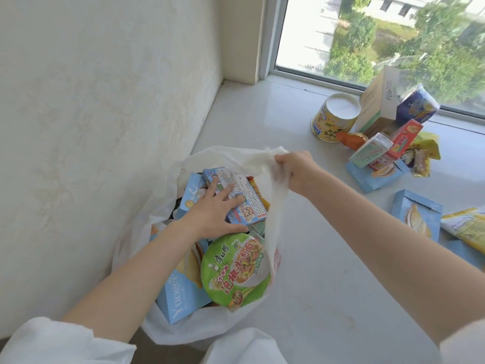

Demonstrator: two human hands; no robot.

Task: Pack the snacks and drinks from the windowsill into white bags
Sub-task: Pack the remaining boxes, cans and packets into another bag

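In the white bag (168,329) at the windowsill's (301,258) left end, we press our flat, open left hand (214,208) on a blue printed box (246,198), while our right hand (295,170) grips the bag's handle (258,157).

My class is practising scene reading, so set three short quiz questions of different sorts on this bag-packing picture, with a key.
1. True or false: the right hand grips the white bag by its handle.
2. What lies under the left hand? A) yellow cup B) blue printed box C) orange wrapper
3. Fill in: the green noodle bowl sits ___ the bag.

Key: 1 true; 2 B, the blue printed box; 3 inside, at its near edge.
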